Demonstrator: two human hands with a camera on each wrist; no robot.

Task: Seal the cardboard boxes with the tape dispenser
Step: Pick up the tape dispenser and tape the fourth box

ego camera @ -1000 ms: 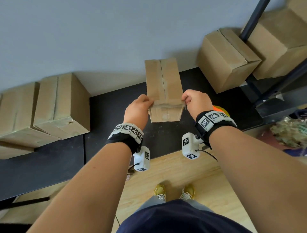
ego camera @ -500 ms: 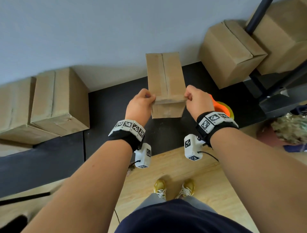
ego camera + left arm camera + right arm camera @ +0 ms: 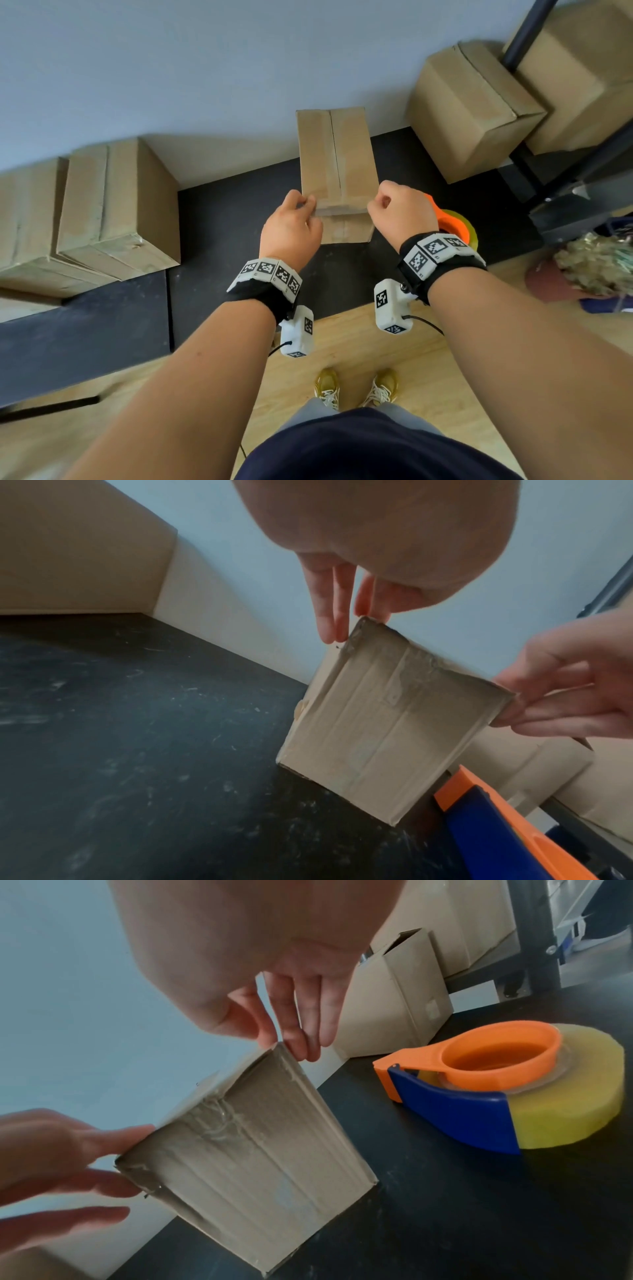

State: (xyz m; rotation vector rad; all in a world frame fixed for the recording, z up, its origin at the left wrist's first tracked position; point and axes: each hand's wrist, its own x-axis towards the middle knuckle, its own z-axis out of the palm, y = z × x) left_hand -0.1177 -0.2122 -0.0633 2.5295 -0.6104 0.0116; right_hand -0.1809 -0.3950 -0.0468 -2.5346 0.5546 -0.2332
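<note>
hands (image 3: 346, 219) at box (image 3: 337, 157) near corners, dispenser (image 3: 507, 1085) beside

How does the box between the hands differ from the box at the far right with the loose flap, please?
The narrow box stands by both hands with tape along its top seam; the right-hand box sits tilted against another, and its top flap gapes in the right wrist view. The narrow box looks slimmer. Both are plain brown cardboard.

Black wristbands (image 3: 263, 294), checkered white markers
</note>
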